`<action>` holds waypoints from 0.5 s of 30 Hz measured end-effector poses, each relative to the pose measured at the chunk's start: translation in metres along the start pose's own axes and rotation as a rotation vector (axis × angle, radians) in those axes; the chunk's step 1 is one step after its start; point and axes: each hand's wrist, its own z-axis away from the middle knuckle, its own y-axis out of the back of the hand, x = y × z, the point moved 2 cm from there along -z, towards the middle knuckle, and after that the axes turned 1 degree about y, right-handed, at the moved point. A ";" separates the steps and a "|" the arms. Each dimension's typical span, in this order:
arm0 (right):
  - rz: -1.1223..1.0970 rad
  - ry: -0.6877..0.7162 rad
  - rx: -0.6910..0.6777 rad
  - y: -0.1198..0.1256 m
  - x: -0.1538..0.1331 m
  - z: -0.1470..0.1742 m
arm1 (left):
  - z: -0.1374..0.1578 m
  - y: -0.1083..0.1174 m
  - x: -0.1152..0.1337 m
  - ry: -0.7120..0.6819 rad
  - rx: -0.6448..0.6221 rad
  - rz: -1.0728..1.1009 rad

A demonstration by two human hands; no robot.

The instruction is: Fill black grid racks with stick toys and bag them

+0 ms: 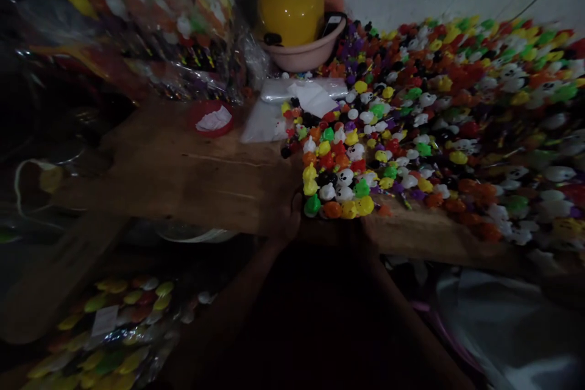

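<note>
A squared-up bundle of small toy-headed sticks [336,180] stands at the front of the wooden table, its plastic heads packed in rows of white, yellow, orange, red, green and black. My left hand [287,219] is closed against the bundle's left side, near its front corner. At the near right corner, my right hand [364,234] also holds the bundle; deep shadow hides most of its fingers. Loose pieces with similar heads [425,134] lie heaped right beside the bundle. What is under the heads is mostly hidden.
Behind the bundle are clear plastic bags [304,90] with white paper on top. A red dish [212,119] holds paper. A pink basin [301,55] carries a yellow helmet-like object [292,9]. Filled plastic bags [155,30] stand back left; another bag [105,347] lies below the table [183,177].
</note>
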 end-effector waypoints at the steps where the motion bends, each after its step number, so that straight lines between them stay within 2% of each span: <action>1: 0.004 -0.015 -0.002 0.001 -0.002 -0.001 | 0.001 0.000 0.004 -0.006 -0.013 -0.001; 8: -0.060 -0.115 -0.058 0.011 -0.008 0.000 | 0.005 0.004 0.021 0.008 -0.049 0.009; 12: -0.064 -0.137 -0.089 0.014 -0.007 0.000 | 0.005 0.004 0.018 0.073 -0.060 0.001; 15: -0.057 -0.124 -0.074 0.016 -0.005 0.000 | 0.005 0.000 0.014 0.111 -0.024 -0.004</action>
